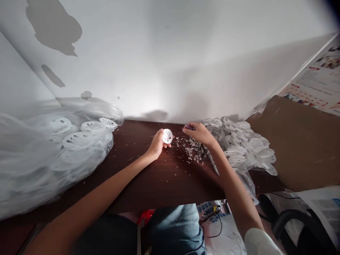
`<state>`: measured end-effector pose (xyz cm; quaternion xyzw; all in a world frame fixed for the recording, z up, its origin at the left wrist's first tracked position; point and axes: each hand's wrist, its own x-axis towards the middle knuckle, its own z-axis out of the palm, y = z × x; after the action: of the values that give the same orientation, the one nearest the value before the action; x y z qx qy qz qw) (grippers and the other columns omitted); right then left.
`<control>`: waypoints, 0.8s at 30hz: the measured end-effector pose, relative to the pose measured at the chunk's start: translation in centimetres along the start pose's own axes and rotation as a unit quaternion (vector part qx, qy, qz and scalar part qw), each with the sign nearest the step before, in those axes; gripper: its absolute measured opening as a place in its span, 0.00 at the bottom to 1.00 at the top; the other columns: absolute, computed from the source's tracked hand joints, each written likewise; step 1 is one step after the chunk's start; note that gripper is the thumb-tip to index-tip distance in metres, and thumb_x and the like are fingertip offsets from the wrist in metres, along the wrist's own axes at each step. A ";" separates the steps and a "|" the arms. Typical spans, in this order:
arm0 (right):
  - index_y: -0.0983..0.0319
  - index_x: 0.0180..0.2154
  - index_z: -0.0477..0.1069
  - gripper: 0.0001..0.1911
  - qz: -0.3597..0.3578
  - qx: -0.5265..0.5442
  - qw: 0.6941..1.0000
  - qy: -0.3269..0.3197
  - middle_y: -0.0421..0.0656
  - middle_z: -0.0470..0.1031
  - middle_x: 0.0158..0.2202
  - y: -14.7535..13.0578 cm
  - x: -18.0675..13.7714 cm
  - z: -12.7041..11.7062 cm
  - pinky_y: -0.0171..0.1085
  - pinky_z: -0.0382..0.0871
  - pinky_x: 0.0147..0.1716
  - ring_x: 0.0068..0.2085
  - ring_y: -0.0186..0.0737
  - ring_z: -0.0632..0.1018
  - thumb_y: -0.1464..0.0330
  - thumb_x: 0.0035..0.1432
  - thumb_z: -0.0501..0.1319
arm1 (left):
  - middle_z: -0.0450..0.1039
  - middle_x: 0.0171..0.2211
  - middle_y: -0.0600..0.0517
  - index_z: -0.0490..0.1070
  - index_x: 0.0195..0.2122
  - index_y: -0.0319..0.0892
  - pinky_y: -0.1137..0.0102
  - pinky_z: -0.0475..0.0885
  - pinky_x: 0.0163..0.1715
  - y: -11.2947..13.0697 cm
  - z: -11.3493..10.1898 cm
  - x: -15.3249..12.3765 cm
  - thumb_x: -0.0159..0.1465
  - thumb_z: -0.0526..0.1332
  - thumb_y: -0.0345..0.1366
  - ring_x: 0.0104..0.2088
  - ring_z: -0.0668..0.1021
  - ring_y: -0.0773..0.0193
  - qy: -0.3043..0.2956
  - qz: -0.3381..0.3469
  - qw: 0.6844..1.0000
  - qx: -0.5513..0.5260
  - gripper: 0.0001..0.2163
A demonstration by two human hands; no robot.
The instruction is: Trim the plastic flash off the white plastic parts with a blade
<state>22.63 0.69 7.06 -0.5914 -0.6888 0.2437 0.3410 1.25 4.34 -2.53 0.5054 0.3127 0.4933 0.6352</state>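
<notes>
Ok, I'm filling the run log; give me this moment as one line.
left hand: holds white disc | right hand: near small scraps, grip contents unclear | white pile: right | plastic bag: left

— Way through, from the round white slotted plastic disc (167,136)?
— At six o'clock, over dark-brown wood-grained tabletop (164,182), between two bare forearms (114,184).
— And nine?
— Beyond the bare left hand (156,143), open as far as a bulging clear plastic bag (61,156).
— Three?
— Obstructed by the bare right hand (199,132), then heaped flat white plastic pieces (239,145); at four, small pale scraps (196,150).
— Twelve?
— Stopped by a white wall (170,71).
</notes>
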 end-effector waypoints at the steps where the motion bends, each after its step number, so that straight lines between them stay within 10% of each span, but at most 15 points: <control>1: 0.61 0.33 0.74 0.12 -0.001 0.043 0.999 -0.011 0.40 0.72 0.29 -0.3 0.4 0.8 0.38 0.60 0.32 0.30 0.36 0.68 0.59 0.60 0.65 | 0.83 0.38 0.42 0.73 0.46 0.38 0.71 0.64 0.20 -0.1 -0.1 0.0 0.74 0.51 0.53 0.21 0.77 0.66 0.003 0.006 1.000 -0.001 0.23; 8: 0.61 0.34 0.75 0.15 0.010 0.167 0.985 -0.043 0.38 0.67 0.28 0.6 0.0 4.9 0.36 0.57 0.28 0.28 0.34 0.64 0.55 0.58 0.67 | 0.81 0.37 0.44 0.72 0.54 0.36 0.71 0.68 0.24 0.5 -0.2 -0.7 0.73 0.51 0.51 0.26 0.82 0.62 0.005 -0.024 1.000 -0.016 0.23; 24: 0.62 0.34 0.77 0.16 0.068 0.215 0.973 -0.043 0.34 0.64 0.23 1.7 0.0 5.5 0.35 0.53 0.26 0.25 0.32 0.60 0.55 0.53 0.68 | 0.76 0.27 0.50 0.76 0.55 0.37 0.71 0.65 0.24 0.8 -0.2 -1.3 0.73 0.52 0.61 0.24 0.76 0.65 -0.056 0.011 0.994 0.096 0.31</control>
<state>19.54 1.36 2.22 -0.5388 -0.5925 0.4340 0.4125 0.42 3.21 -1.93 0.5944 0.3171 0.4388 0.5946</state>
